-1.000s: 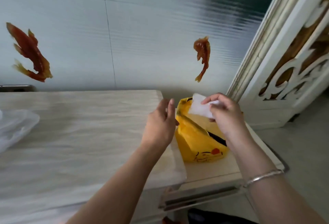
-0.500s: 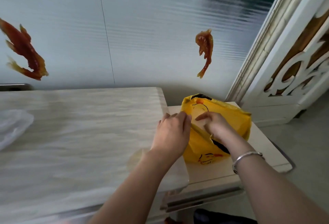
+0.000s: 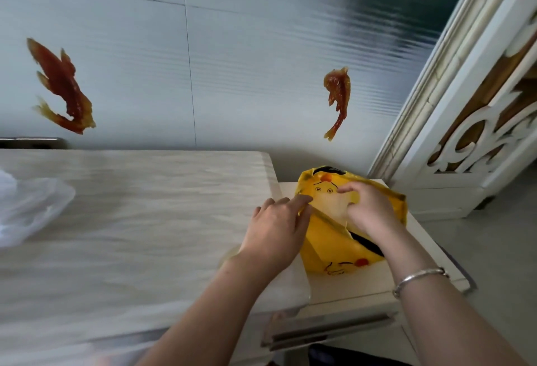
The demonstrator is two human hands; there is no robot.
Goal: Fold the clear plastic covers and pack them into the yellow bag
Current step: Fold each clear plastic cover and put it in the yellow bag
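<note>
left hand (image 3: 276,229) pinching yellow bag (image 3: 328,246) rim | right hand (image 3: 369,208) gripping folded clear cover (image 3: 334,205) inside bag mouth

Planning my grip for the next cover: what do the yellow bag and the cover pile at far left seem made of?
Yellow bag: likely thin glossy plastic film; it creases sharply and shines. Cover pile: apparently soft clear plastic film, see-through, crumpled, with pale highlights.

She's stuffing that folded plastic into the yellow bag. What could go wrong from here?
The yellow bag is soft and only the left hand holds its mouth open, so it could close up or tip. The folded cover under the right hand may spring open. More loose plastic lies far off on the table's left edge.
</note>
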